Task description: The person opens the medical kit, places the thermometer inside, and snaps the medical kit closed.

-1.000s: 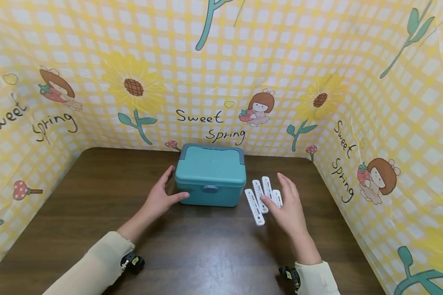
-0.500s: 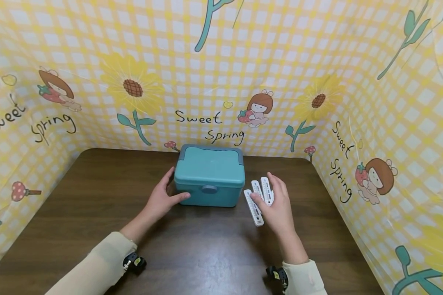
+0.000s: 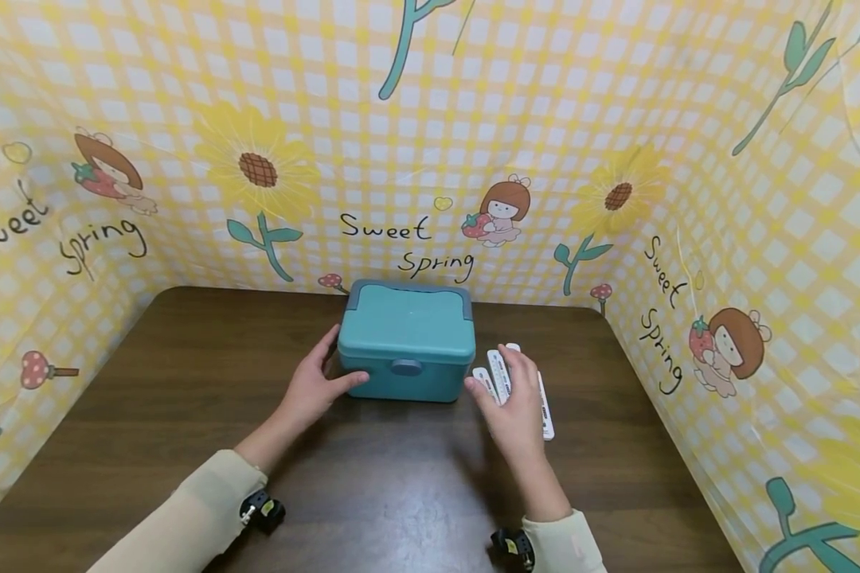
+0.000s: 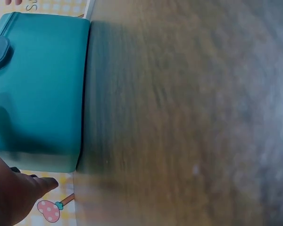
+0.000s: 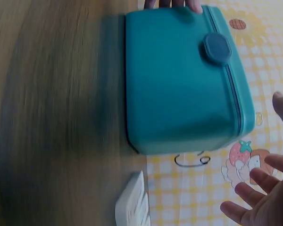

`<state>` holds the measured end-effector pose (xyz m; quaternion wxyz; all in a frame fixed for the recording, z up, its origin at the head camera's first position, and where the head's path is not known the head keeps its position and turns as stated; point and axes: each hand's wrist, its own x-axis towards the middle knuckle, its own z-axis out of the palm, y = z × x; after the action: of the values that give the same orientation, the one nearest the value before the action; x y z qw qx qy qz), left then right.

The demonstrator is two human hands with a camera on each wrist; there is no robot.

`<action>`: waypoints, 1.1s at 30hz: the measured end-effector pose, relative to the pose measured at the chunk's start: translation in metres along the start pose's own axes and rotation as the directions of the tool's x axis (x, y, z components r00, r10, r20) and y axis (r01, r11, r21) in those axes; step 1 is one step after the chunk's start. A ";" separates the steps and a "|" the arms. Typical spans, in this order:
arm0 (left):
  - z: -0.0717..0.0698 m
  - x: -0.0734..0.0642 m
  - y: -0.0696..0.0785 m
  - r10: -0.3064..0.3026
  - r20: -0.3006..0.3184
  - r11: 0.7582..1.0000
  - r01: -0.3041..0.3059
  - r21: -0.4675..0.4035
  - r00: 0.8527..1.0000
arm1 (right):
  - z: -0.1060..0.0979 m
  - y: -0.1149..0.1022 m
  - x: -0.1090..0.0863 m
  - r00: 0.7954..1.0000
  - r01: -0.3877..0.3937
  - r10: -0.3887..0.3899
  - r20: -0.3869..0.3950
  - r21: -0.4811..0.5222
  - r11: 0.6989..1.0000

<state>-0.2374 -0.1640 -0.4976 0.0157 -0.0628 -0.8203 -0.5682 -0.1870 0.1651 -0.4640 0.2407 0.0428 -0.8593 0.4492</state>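
A teal lidded box (image 3: 408, 326) with a blue-grey latch (image 3: 406, 367) on its front stands closed on the brown table. My left hand (image 3: 315, 386) is at its left side, thumb stretched along the front face near the lower left corner, fingers beside the left wall. My right hand (image 3: 512, 402) is spread above several flat white strips (image 3: 498, 374) with rounded ends and printed marks, just right of the box. Its thumb tip lies near the box's lower right corner. In the right wrist view, its fingers (image 5: 254, 190) are apart with nothing between them. The hand partly hides the strips.
The brown table (image 3: 208, 358) ends at the back against a yellow checked cloth (image 3: 401, 159) with printed flowers and words, which also rises on both sides. Black straps with small devices (image 3: 261, 509) sit on both wrists.
My right hand has moved left across the white strips toward the box, uncovering the rightmost strip. My left hand stays by the box.
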 end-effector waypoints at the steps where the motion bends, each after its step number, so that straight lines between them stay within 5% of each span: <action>1: 0.000 0.000 0.000 0.002 -0.001 1.000 -0.002 -0.005 1.000 | 0.002 -0.002 -0.001 1.000 -0.001 0.001 -0.003 0.000 1.000; 17: 0.006 0.002 -0.002 0.049 -0.022 0.998 -0.050 -0.049 0.999 | 0.028 -0.024 -0.014 0.998 -0.058 0.056 0.029 0.060 0.997; 25: 0.010 0.004 -0.004 0.064 -0.039 0.996 -0.066 -0.057 0.997 | 0.042 -0.033 -0.022 0.997 -0.070 0.071 -0.025 0.039 0.997; 33: 0.015 0.004 -0.002 0.066 -0.063 0.997 -0.069 -0.043 0.996 | 0.058 -0.043 -0.030 0.993 -0.113 0.112 0.025 0.062 0.992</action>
<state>-0.2411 -0.1503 -0.5041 0.0585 -0.0733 -0.8040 -0.5872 -0.1698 0.0891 -0.4735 0.2041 0.0067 -0.8483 0.4886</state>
